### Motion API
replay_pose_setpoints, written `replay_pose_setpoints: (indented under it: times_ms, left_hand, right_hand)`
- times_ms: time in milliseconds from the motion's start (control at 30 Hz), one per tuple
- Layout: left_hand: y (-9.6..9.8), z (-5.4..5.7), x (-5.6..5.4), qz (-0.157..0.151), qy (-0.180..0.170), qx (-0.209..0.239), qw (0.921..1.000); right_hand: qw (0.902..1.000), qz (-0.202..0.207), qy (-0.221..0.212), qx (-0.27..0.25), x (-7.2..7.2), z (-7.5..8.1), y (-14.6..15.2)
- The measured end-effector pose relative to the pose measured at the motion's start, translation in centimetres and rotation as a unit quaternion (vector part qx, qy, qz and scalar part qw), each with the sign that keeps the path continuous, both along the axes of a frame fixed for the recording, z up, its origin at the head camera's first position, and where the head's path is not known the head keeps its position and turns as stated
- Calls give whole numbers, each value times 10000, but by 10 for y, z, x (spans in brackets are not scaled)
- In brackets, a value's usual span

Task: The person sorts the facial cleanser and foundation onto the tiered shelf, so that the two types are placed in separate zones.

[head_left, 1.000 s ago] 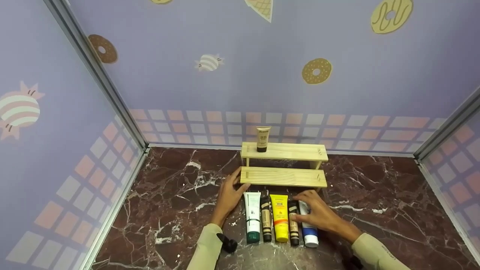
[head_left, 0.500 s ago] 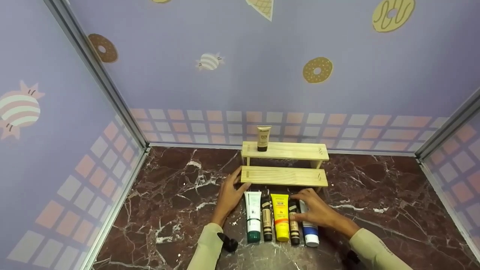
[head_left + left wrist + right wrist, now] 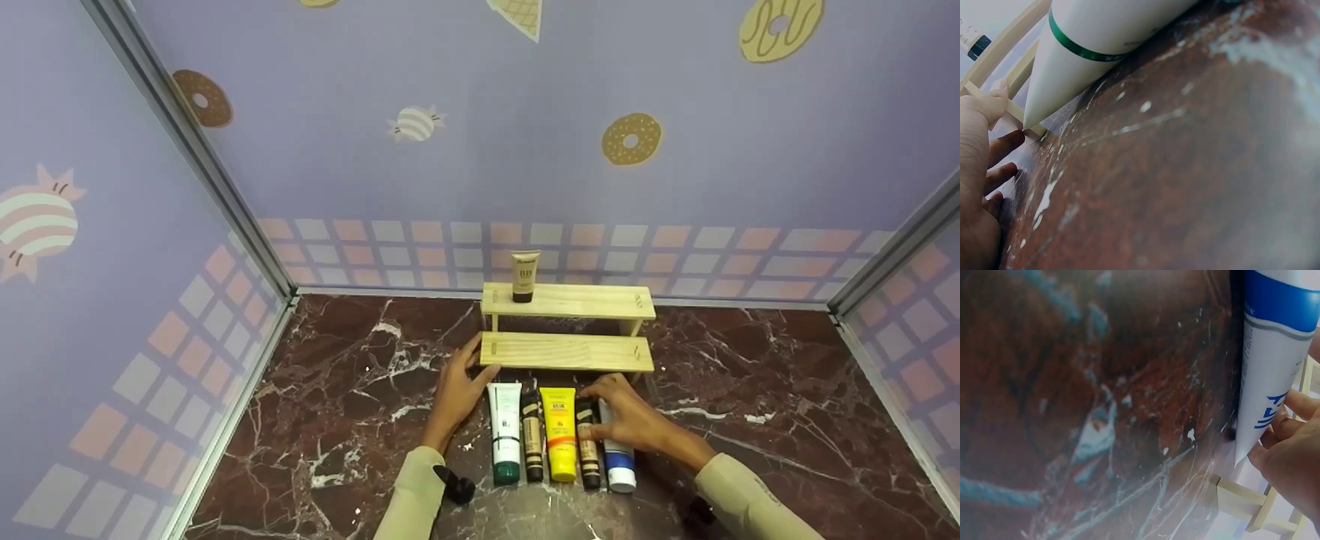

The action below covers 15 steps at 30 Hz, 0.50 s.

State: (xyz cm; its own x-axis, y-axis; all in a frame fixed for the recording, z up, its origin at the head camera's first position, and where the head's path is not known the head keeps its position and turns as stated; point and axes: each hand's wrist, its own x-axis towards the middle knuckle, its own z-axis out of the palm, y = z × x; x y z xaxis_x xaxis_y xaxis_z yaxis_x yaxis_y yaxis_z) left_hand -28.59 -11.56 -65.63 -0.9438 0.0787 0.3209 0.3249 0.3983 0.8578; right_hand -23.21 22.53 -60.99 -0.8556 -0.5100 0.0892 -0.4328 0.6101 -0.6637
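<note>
- Left hand (image 3: 456, 390), loose-fingered, touched the wooden shelf's (image 3: 562, 350) left front corner.
- Right hand (image 3: 634, 421) arched over the rightmost black tube (image 3: 589, 457); grip unclear.
- Five tubes (image 3: 559, 442) lay along the shelf's front edge.

**Five lie flat, one stands upright at two-tier wooden stand (image 3: 570, 352)**

Side by side on the marbled tabletop (image 3: 360, 420), five containers form a close row in front of the pale stand's lower tier, caps toward the wearer. From left come a white tube (image 3: 505, 431) with a green cap and a thin dark green band, a slim black container (image 3: 533, 442) with a tan label, a bright yellow tube (image 3: 560, 431) with an orange stripe, a second black-and-tan container (image 3: 590, 459), and a white tube with a broad blue band (image 3: 620, 466), its upper part partly covered. Above, a small beige tube (image 3: 524, 274) marked "BB" stands on its dark cap, left of centre on the upper tier.
</note>
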Motion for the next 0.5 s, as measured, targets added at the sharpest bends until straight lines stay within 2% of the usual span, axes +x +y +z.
replay_pose_setpoints:
  times_ms: [333, 500]
  left_hand:
    - [0, 0, -1, -25, 45, -22, 10000]
    - [-1, 1, 0, -5, 23, -59, 10000]
  right_hand:
    - [9984, -170, 456, -281, 3, -2, 1]
    - [9979, -273, 373, -446, 7, 0, 3]
